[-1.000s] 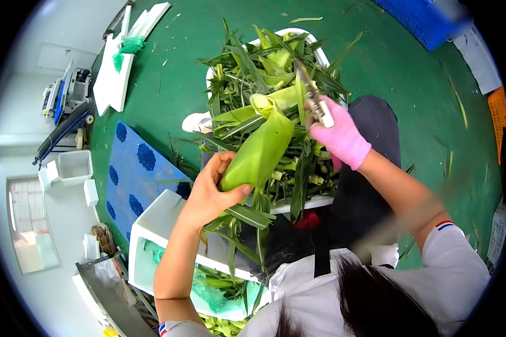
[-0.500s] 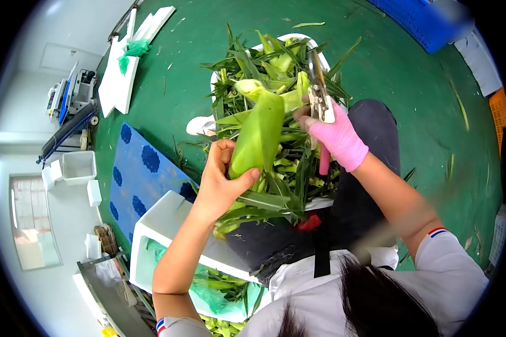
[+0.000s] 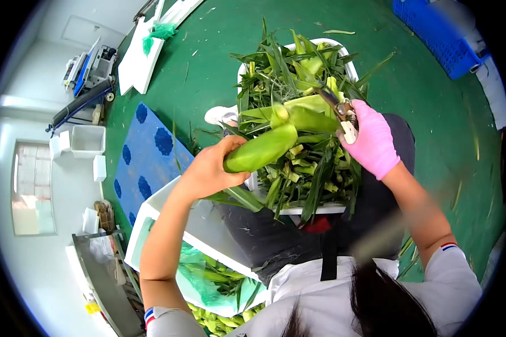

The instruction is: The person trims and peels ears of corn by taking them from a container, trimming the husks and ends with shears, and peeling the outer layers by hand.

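My left hand (image 3: pixel 205 168) is closed around the lower end of an ear of corn (image 3: pixel 261 149) in its green husk. The ear slants up to the right, its pale stem end uppermost, and a peeled-back husk leaf (image 3: pixel 315 120) stretches from it toward my other hand. In its pink glove, my right hand (image 3: pixel 371 137) grips pruning shears (image 3: pixel 338 105) whose blades point up and left, near the stem end but apart from it. Below both hands is a white basket (image 3: pixel 352 68) heaped with cut husks and leaves (image 3: pixel 281 76).
A white foam box (image 3: pixel 143 222) with a green plastic bag (image 3: pixel 192 281) stands at my left, with more corn (image 3: pixel 222 323) below. A blue patterned mat (image 3: pixel 146 146) lies on the green floor. A blue crate (image 3: pixel 433 39) sits at the upper right.
The ear has tipped from nearly upright to a flatter slant and moved lower. The shears have swung from pointing up to pointing up-left. My head view has shifted a little.
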{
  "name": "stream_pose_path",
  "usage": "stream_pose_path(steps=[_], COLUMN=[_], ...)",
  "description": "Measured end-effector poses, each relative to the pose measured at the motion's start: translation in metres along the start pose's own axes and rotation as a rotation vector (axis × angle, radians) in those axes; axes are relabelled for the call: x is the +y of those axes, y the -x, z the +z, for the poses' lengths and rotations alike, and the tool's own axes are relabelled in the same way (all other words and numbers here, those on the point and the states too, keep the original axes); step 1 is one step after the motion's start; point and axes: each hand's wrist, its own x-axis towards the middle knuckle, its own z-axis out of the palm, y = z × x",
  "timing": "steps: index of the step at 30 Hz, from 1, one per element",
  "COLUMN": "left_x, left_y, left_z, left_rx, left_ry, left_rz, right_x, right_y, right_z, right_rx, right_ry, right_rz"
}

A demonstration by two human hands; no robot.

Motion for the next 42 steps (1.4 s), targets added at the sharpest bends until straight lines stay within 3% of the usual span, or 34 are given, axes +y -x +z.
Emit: stream_pose_path(steps=[2, 4, 6, 9, 10, 13, 14, 16, 19, 20, 22, 24, 25, 26, 28, 31, 34, 36, 38, 40, 42], left_x=[0.012, 0.034, 0.050, 0.059, 0.060, 0.073, 0.075, 0.068, 0.019, 0.015, 0.006, 0.008, -0.001, -0.005, 0.001, -0.032, -0.040, -0.040, -0.020, -0.001, 0.001], left_y=[-0.004, -0.014, -0.023, -0.020, -0.016, 0.018, 0.033, 0.055, 0.036, 0.025, 0.008, 0.006, 0.009, 0.011, 0.011, 0.029, 0.043, 0.044, 0.050, 0.052, 0.049], left_z=[-0.013, -0.025, -0.033, -0.035, -0.033, -0.018, -0.008, 0.011, 0.095, 0.114, 0.136, 0.140, 0.137, 0.133, 0.127, 0.123, 0.120, 0.128, 0.120, 0.121, 0.122], left_rx=[-0.096, -0.300, -0.448, -0.402, -0.378, 0.277, 0.170, -0.032, 0.421, 0.658, 0.902, 0.913, 0.811, 0.606, 0.705, 0.585, 0.582, 0.581, 0.519, 0.525, 0.467], left_ry=[-0.262, -0.304, -0.297, -0.393, -0.421, -0.744, -0.476, 0.057, 0.662, 0.908, 1.169, 1.700, 1.823, 2.275, 2.178, 2.158, 1.793, 1.574, 1.510, 1.327, 1.073], left_rz=[0.089, 0.074, 0.109, 0.274, 0.322, 0.352, 0.077, -0.460, -0.335, -0.258, -0.227, -0.240, -0.151, 0.112, 0.123, 0.144, -0.086, -0.100, -0.204, -0.262, -0.221], right_x=[-0.033, -0.056, -0.060, -0.056, -0.052, -0.047, -0.046, -0.041, -0.052, -0.057, -0.065, -0.063, -0.054, -0.050, -0.048, -0.027, -0.014, -0.018, -0.044, -0.052, -0.059], right_y=[-0.003, -0.001, 0.000, 0.012, 0.021, 0.049, 0.052, 0.060, 0.057, 0.057, 0.060, 0.061, 0.059, 0.051, 0.027, -0.004, -0.022, -0.022, -0.009, 0.000, 0.003], right_z=[-0.022, -0.020, 0.004, 0.021, 0.030, 0.048, 0.048, 0.059, 0.046, 0.043, 0.039, 0.046, 0.054, 0.054, 0.030, 0.031, 0.027, 0.015, -0.003, -0.009, -0.009], right_rx=[-0.022, -0.100, -0.506, -0.828, -0.815, -0.710, -0.685, -0.492, -0.484, -0.494, -0.512, -0.340, -0.223, -0.106, -0.183, -0.188, -0.016, -0.021, -0.323, -0.697, -0.811], right_ry=[-0.235, -0.235, -0.352, -0.601, -0.750, -1.241, -1.202, -1.038, -0.697, -0.693, -0.686, -0.832, -0.828, -0.825, -0.479, -0.059, 0.276, 0.149, -0.289, -0.487, -0.553], right_rz=[-0.130, -0.463, -0.509, -0.202, -0.115, 0.226, 0.282, 0.189, 0.061, 0.027, -0.035, 0.030, 0.033, 0.037, 0.084, 0.012, -0.091, -0.178, -0.112, -0.014, 0.078])
